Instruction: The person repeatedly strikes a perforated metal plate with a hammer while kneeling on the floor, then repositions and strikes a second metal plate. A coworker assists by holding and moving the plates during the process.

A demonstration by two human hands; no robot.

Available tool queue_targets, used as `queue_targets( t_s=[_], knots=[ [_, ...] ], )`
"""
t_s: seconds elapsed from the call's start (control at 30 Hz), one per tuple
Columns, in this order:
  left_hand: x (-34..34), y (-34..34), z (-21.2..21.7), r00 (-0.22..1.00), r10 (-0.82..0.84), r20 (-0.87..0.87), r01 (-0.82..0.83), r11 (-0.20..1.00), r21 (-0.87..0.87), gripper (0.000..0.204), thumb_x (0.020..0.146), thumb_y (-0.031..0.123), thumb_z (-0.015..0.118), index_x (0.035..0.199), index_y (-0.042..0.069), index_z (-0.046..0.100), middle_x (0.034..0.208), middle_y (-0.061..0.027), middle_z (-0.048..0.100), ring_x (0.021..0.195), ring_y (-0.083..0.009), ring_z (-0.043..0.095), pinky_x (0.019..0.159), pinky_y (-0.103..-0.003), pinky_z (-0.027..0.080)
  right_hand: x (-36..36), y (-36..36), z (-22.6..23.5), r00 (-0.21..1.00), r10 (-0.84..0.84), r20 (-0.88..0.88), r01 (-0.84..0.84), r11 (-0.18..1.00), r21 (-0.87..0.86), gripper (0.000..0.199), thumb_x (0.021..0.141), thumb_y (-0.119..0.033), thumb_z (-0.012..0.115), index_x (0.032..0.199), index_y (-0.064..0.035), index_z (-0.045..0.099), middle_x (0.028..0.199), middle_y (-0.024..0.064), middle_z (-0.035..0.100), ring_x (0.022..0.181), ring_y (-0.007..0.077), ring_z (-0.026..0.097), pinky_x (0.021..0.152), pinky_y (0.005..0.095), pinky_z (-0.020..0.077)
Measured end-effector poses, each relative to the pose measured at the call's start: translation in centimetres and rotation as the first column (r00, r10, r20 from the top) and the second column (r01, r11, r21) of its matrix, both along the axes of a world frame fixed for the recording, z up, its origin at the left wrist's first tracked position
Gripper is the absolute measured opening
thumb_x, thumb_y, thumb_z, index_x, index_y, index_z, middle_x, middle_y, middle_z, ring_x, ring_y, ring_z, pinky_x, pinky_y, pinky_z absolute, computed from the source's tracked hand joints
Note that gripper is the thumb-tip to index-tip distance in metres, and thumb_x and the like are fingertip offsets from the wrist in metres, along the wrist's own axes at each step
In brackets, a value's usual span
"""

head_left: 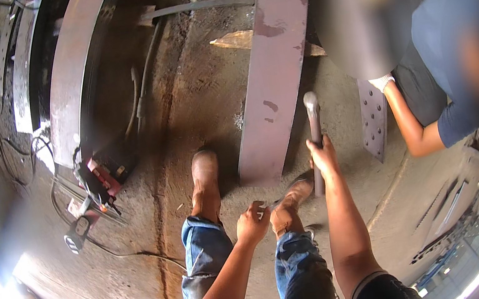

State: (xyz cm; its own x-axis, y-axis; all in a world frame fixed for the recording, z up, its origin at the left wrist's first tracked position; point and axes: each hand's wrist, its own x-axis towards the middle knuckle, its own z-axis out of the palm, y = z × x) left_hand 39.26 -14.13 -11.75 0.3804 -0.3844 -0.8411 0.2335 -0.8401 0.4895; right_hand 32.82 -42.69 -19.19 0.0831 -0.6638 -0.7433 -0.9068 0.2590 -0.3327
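Observation:
My right hand (324, 157) is wrapped round the handle of a hammer (312, 113). The hammer's rounded metal head points away from me, beside the near end of a long reddish-brown steel beam (266, 100). Over my right boot, just short of that beam end, my left hand (253, 223) is closed with its fingers curled. A small pale bit shows at its fingertips, too small to name. Dark wet-looking patches mark the beam's top face.
At the right a person in a dark blue shirt (443, 20) crouches, a gloved hand on a steel plate with holes (373, 121). A red and black power tool (102, 179) and cables lie left. More beams (72, 76) stand beyond it. A wood piece (234, 41) lies under the beam.

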Motion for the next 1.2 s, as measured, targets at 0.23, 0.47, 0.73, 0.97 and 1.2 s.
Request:
queue_targets(
  t_s=[0.23,0.47,0.73,0.97,1.2],
  knots=[
    [1.9,1.4,-0.4,0.994,0.106,-0.003,-0.106,0.994,-0.022,0.039,0.091,0.036,0.064,0.117,0.007,0.065,0.104,-0.0138,0.075,0.097,-0.0351,0.071,0.086,-0.043,0.056,13.2,-5.0,1.2,0.967,0.252,-0.036,-0.248,0.965,0.083,0.041,0.098,-0.034,0.064,0.102,0.007,0.059,0.07,0.0091,0.063,0.049,0.0184,0.063,0.043,0.0333,0.0527],
    [10.9,5.0,4.5,0.969,0.214,0.121,-0.224,0.972,0.069,0.038,0.089,0.038,0.065,0.113,0.008,0.066,0.101,-0.0159,0.075,0.095,-0.0363,0.071,0.082,-0.046,0.057,13.8,-0.5,12.9,0.885,0.429,-0.179,-0.381,0.89,0.251,0.054,0.096,-0.04,0.065,0.107,0.0119,0.056,0.069,0.0152,0.065,0.05,0.0236,0.065,0.046,0.0398,0.0522],
    [27.0,5.1,14.6,0.915,0.115,0.387,-0.21,0.954,0.212,0.034,0.088,0.034,0.066,0.111,0.01,0.07,0.101,-0.0151,0.075,0.098,-0.0316,0.072,0.086,-0.041,0.057,15.4,-1.3,25.0,0.79,0.594,-0.151,-0.533,0.787,0.311,0.052,0.092,-0.042,0.065,0.112,0.006,0.062,0.076,0.0194,0.072,0.068,0.0327,0.073,0.067,0.0423,0.0582],
    [33.9,-9.3,20.4,0.839,0.13,0.529,-0.211,0.973,0.096,0.027,0.091,0.027,0.065,0.103,0.003,0.069,0.095,-0.0179,0.074,0.092,-0.0328,0.073,0.081,-0.04,0.056,21.0,-10.6,22.2,0.62,0.781,-0.068,-0.77,0.623,0.134,0.048,0.089,-0.031,0.065,0.114,0.0082,0.058,0.104,0.0302,0.069,0.101,0.0435,0.068,0.09,0.049,0.0546],
    [29.5,-29.0,17.4,0.971,0.042,0.235,0.0,0.984,-0.178,0.031,0.095,0.026,0.064,0.117,0.005,0.065,0.103,-0.0148,0.074,0.092,-0.0292,0.073,0.08,-0.039,0.057,34.9,-21.3,15.1,0.632,0.775,-0.023,-0.771,0.631,0.082,0.041,0.093,-0.026,0.059,0.117,0.006,0.051,0.092,0.0274,0.069,0.088,0.0451,0.069,0.078,0.0529,0.0562]
  ],
)
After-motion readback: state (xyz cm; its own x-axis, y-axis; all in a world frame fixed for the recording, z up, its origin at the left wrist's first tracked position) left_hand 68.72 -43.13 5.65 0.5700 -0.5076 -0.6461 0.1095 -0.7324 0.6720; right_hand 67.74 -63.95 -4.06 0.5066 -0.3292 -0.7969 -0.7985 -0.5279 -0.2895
